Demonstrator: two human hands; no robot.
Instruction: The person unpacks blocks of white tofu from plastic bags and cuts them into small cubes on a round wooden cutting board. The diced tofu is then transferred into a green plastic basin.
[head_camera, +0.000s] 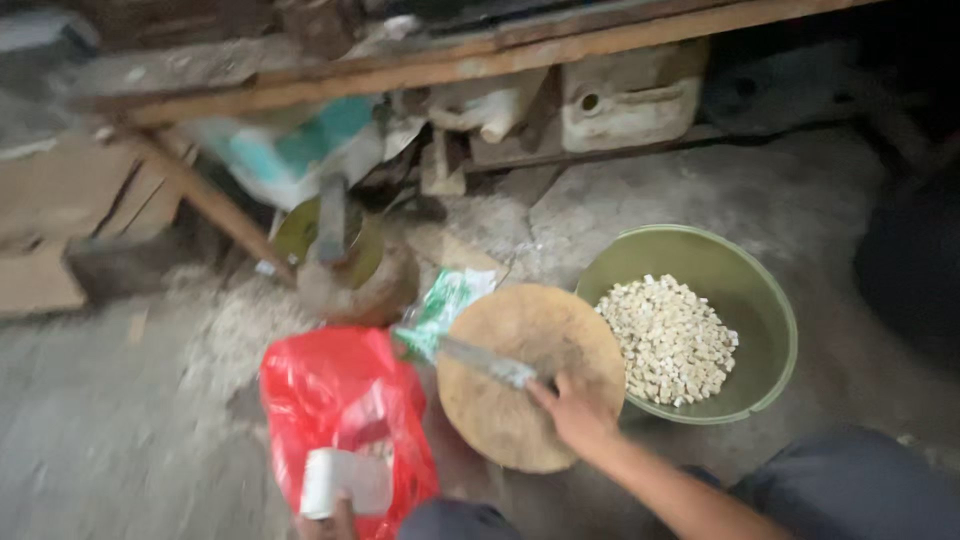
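My right hand grips the handle of a knife whose blade lies flat across a round wooden chopping block. At the bottom edge my left hand holds a pale white block just in front of a red plastic bag. To the right of the chopping block stands a green bowl partly filled with small pale cubes. Motion blurs the whole frame.
A green and white packet lies behind the chopping block. Behind it are a low wooden bench, a white plastic canister, cardboard at the left and a round stump. The floor is rough concrete with sawdust.
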